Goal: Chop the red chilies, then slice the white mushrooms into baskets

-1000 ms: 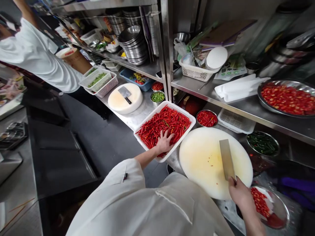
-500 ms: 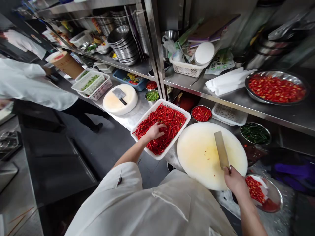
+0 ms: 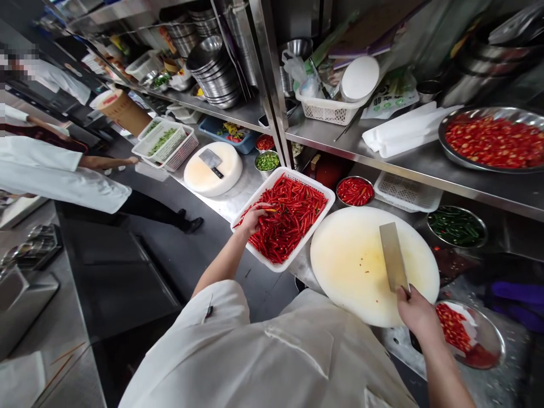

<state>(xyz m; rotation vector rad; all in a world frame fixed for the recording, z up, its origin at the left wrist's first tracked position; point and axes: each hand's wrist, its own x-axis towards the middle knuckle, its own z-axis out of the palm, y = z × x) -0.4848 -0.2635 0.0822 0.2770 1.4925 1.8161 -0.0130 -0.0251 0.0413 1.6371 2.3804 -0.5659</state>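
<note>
Steel counter (image 3: 235, 199) bears the chilli basket (image 3: 277, 266) and round board (image 3: 346, 272), beside shelving (image 3: 317, 136).

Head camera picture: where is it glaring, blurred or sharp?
Head view, left of centre: bright glare on the steel counter by the farther cutting board; head view, upper right: stacked metalware looks smeared; head view, middle: red chillies look fairly crisp.

Head view, looking forward, steeply down; chopping board (image 3: 344, 255) near, steel shelf (image 3: 306, 129) farther.
</note>
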